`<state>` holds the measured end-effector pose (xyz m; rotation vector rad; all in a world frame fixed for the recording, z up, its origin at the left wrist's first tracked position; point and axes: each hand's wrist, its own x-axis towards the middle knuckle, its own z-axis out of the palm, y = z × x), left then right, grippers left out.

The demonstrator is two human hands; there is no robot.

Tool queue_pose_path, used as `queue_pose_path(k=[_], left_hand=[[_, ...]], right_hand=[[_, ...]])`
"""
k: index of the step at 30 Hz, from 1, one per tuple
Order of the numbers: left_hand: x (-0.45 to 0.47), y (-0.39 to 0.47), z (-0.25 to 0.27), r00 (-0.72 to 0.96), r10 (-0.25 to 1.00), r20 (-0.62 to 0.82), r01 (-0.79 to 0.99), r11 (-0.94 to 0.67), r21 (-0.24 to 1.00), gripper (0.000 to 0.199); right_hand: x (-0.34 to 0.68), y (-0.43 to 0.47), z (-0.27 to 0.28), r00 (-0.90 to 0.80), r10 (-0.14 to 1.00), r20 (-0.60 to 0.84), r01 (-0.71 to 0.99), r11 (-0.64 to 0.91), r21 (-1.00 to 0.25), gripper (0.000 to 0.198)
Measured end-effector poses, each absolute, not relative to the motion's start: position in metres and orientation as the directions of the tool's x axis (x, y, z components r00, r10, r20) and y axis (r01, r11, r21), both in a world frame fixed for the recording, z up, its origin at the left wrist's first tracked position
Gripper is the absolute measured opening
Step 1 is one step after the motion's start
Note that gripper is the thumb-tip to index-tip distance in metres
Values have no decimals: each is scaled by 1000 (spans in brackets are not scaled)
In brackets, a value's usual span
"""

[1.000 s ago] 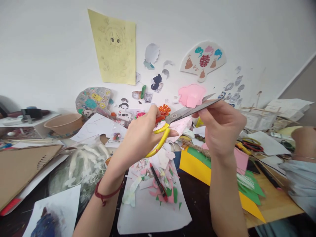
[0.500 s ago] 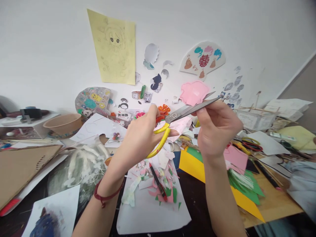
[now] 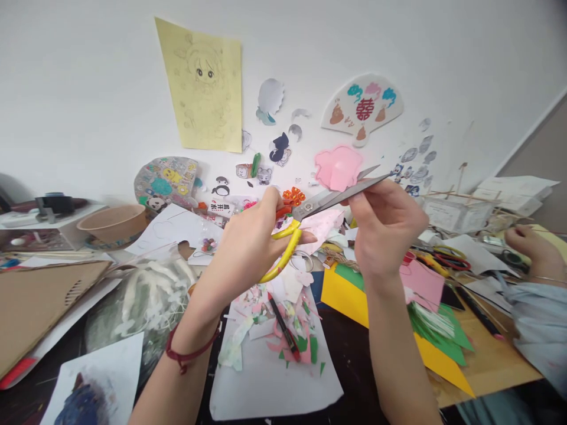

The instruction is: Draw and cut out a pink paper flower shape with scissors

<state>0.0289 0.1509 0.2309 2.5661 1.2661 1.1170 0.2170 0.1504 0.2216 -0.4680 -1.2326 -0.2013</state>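
In my left hand (image 3: 250, 236) I grip scissors (image 3: 308, 206) by their yellow handles, with the blades slightly apart and pointing right. My right hand (image 3: 383, 224) is raised beside the blade tips, its fingers pinched at the lower right of a pink paper cutout (image 3: 337, 168) with a wavy edge. The cutout lies against the blades; its held edge is partly hidden by blades and fingers. An orange flower-like piece (image 3: 293, 196) shows just behind my left thumb; I cannot tell whether it touches the hand. Below, paper scraps and a red-tipped black marker (image 3: 284, 327) lie on a white sheet (image 3: 274, 395).
Yellow card (image 3: 345, 295) and a pink sheet (image 3: 423, 283) lie right of my forearm, near other scissors (image 3: 449, 258). A bag of white strands (image 3: 150, 289) and cardboard (image 3: 48, 301) are at left. Another person's hand (image 3: 535, 251) is at far right.
My hands, the scissors and the pink cutout have shifted slightly left. Another person's hand has come into view at the far right.
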Motion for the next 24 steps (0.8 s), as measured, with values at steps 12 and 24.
queue_pose_path(k=[12, 24], left_hand=[[31, 149, 229, 400, 718, 570, 666, -655, 357, 41], [28, 150, 232, 398, 728, 559, 693, -638, 337, 42]], right_hand=[[211, 156, 217, 380, -14, 925, 407, 901, -153, 9], [213, 151, 220, 345, 77, 935, 394, 893, -218, 12]])
